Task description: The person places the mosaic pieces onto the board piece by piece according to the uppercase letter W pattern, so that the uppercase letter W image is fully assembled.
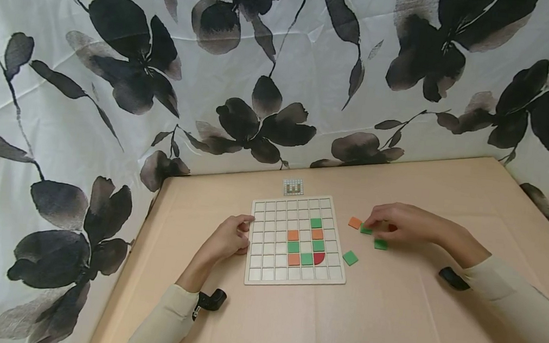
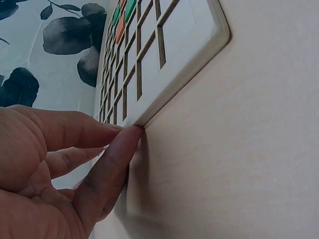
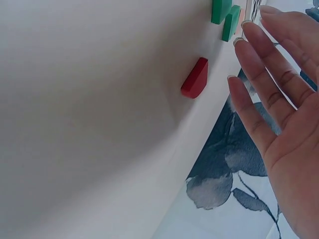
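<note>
A white square-celled board [image 1: 281, 261] lies on the table with orange, green and red pieces in some of its cells. My left hand [image 1: 228, 236] pinches the board's left edge; in the left wrist view the thumb [image 2: 107, 172] and index finger meet at its rim [image 2: 192, 62]. Over the loose pieces right of the board, my right hand [image 1: 409, 225] reaches with fingers slightly bent. Its fingertips are right at a green tile [image 1: 366, 230]. The right wrist view shows the fingers extended and spread, nothing between them, with a red rounded piece [image 3: 195, 78] nearby on the table.
An orange tile [image 1: 355, 222] and green tiles [image 1: 350, 258] lie loose between board and right hand. Behind the board is a small card [image 1: 294, 187] with a grid pattern. Floral cloth [image 1: 245, 54] hangs along the table's back and sides.
</note>
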A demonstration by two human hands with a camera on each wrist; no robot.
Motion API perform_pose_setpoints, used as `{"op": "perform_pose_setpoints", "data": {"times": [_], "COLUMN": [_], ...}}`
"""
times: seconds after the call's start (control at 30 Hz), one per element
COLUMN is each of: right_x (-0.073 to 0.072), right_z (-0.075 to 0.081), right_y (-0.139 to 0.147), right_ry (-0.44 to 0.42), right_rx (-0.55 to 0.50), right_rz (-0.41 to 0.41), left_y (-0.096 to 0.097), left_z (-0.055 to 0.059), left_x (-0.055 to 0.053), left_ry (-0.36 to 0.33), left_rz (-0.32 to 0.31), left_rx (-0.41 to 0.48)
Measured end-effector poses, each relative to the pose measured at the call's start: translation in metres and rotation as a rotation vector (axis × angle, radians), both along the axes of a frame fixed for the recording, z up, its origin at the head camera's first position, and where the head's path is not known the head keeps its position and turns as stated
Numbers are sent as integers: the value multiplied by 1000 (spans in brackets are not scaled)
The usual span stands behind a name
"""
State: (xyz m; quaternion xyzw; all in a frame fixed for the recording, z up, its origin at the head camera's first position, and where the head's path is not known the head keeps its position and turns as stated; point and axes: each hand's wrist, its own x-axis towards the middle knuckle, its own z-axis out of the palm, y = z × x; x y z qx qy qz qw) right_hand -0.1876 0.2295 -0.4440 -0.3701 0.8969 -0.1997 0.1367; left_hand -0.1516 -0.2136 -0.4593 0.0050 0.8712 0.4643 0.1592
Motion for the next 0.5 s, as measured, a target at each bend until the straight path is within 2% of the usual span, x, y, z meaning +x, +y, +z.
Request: {"op": "perform_pose_setpoints", "data": {"times": [0.3,0.5], "right_x": [8,12], "right_z": [-2,-3], "right_y": [10,14], "right_ry": [70,77], "right_rx": [-1,-26], "right_rz": [0,8], "left_y": [0,0], "left_z": [0,-1], "left_x": [0,0], "left_ry": [-8,-1], "left_rz": [2,1], "left_rx": [4,1]}}
